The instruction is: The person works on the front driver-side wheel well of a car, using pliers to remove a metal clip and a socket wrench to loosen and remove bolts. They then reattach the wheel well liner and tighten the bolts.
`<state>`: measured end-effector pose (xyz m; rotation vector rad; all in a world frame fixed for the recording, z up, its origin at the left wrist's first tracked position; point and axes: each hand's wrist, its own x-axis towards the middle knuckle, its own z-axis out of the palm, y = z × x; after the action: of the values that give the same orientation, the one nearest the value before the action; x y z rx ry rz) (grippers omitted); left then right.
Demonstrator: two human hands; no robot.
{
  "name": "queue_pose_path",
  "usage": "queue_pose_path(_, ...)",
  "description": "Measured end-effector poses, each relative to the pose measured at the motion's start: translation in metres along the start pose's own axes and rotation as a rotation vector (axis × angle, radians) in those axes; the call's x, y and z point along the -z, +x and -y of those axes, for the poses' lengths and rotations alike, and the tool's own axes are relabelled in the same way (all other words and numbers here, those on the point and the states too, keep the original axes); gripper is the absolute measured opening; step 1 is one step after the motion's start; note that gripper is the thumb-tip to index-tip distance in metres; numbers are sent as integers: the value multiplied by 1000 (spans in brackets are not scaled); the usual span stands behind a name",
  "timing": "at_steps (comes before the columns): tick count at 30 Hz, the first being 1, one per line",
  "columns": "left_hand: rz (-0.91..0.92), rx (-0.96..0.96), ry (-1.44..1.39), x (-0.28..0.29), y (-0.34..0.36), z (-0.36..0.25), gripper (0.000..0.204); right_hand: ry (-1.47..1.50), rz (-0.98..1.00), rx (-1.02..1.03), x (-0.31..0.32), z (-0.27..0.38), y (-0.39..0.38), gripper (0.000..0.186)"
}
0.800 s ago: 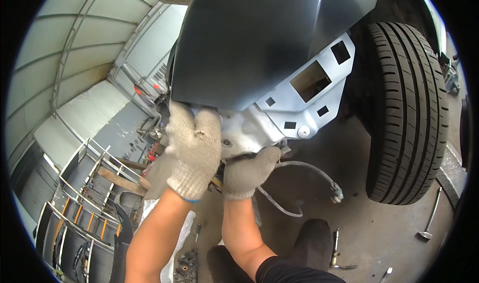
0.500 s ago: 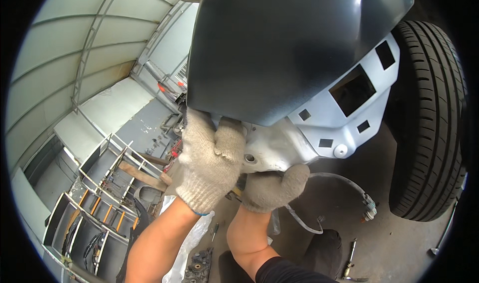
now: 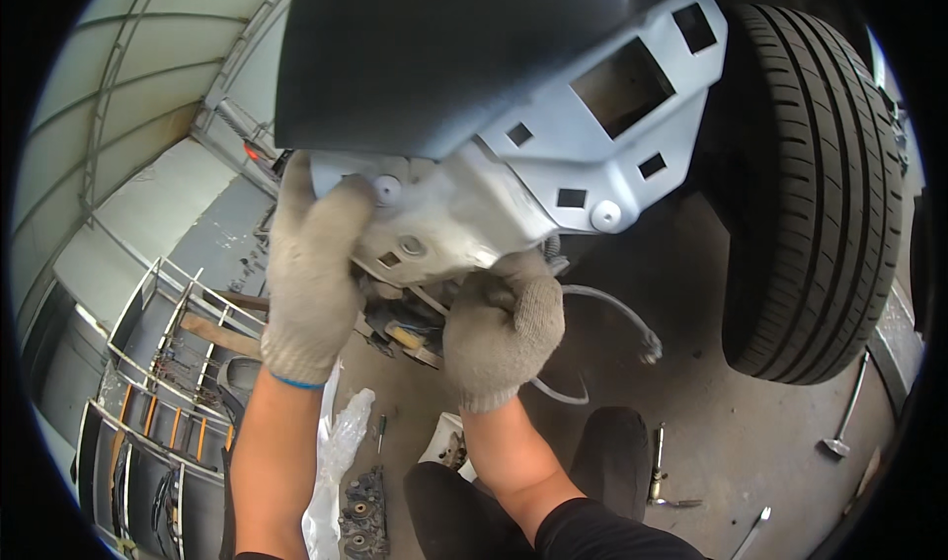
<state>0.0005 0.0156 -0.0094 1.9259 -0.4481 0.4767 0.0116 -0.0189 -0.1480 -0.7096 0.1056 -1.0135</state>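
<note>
A black car fender (image 3: 395, 56) fills the upper middle, its pale grey flange (image 3: 553, 155) cut with square holes. Below its lower edge shows the whitish metal of the car body (image 3: 474, 200). My left hand (image 3: 316, 264), in a knitted work glove, is at the fender's left lower corner; its fingers go behind the edge and the thumb lies in front, beside a round washer-like fixing point (image 3: 387, 190). Beneath the whitish metal is my right hand (image 3: 504, 338), gloved too, with fingers curled and thumb bent in. Whatever it grips there is hidden.
A tyre (image 3: 815, 195) stands at the right. A clear hose (image 3: 617, 308) hangs beyond my right hand. On the floor lie a ratchet (image 3: 659, 471), a hammer (image 3: 839, 441), a screwdriver (image 3: 381, 434), plastic sheeting (image 3: 341, 441) and a dark car part (image 3: 365, 511). Metal racks (image 3: 163, 402) stand left.
The view has shifted, so the fender sits higher and farther left. My left thumb has come out from under the fender edge. My right thumb, raised before, is now bent in under the metal.
</note>
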Motion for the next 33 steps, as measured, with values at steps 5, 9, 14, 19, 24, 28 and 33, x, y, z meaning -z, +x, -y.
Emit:
queue_pose_path(5, 155, 14, -97, 35, -16, 41, 35, 577, 47, -195, 33, 19, 0, 41)
queue_pose_path(9, 283, 20, 80, 35, -15, 54, 36, 596, 142, 3, 65, 22, 5, 51)
queue_pose_path(14, 448, 142, 182, 30, -12, 26, 42, 290, 143, -61, 85, 31, 0, 35)
queue_pose_path(19, 572, 1, 370, 33, -4, 30, 35, 29, 225, 55, 90, 23, -7, 29)
queue_pose_path(24, 667, -237, 274, 36, 5, 42, 30, -76, 242, 34, 74, 39, -7, 32)
queue_pose_path(28, 621, -194, 124, 35, 0, 55, 29, -84, 305, -66, 74, 32, -12, 35)
queue_pose_path(33, 650, -337, 270, 22, 10, 62, 27, -532, 429, -60, 175, 21, -22, 27)
